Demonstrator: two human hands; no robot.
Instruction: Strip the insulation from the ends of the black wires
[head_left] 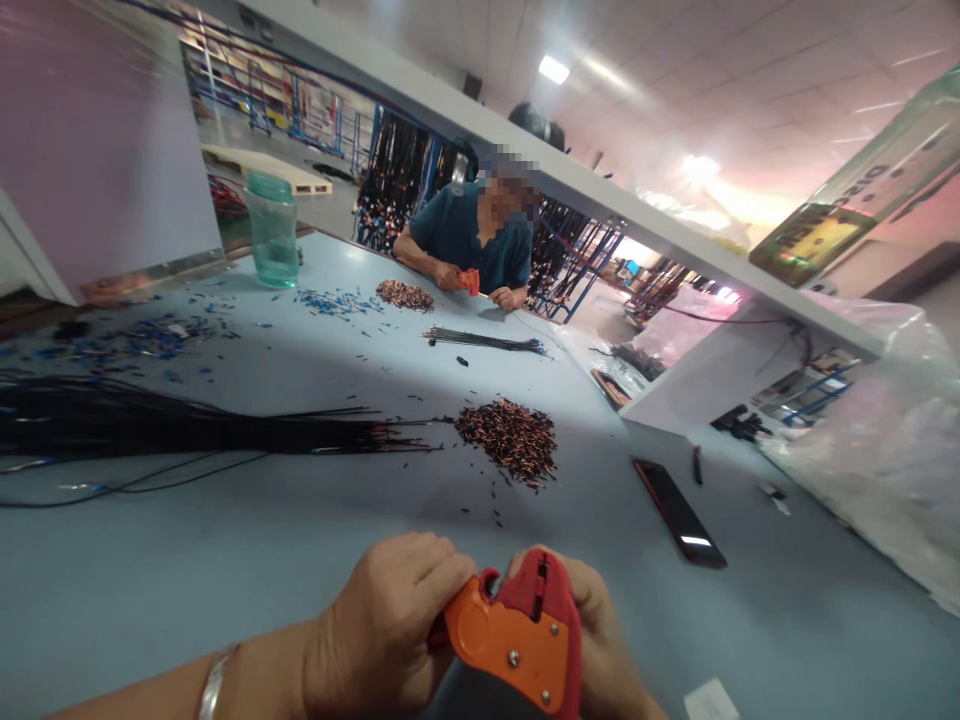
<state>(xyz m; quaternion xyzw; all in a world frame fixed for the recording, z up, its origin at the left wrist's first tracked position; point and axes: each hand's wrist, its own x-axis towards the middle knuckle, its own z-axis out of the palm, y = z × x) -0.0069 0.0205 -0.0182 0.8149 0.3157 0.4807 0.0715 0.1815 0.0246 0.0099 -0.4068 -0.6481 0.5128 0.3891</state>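
Steadying the orange-and-red plastic hand tool (514,635) required two closed grips: my left hand (386,620) clasped one end, my right hand (600,625) the other, fingers best clear of its slot (541,588).

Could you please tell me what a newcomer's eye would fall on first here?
Most likely the orange and red tool, gripped by the left hand and right hand, bottom centre. Next, the coppery heap beside the ends of the black wire bundle. Across the table, a person holds another orange tool.
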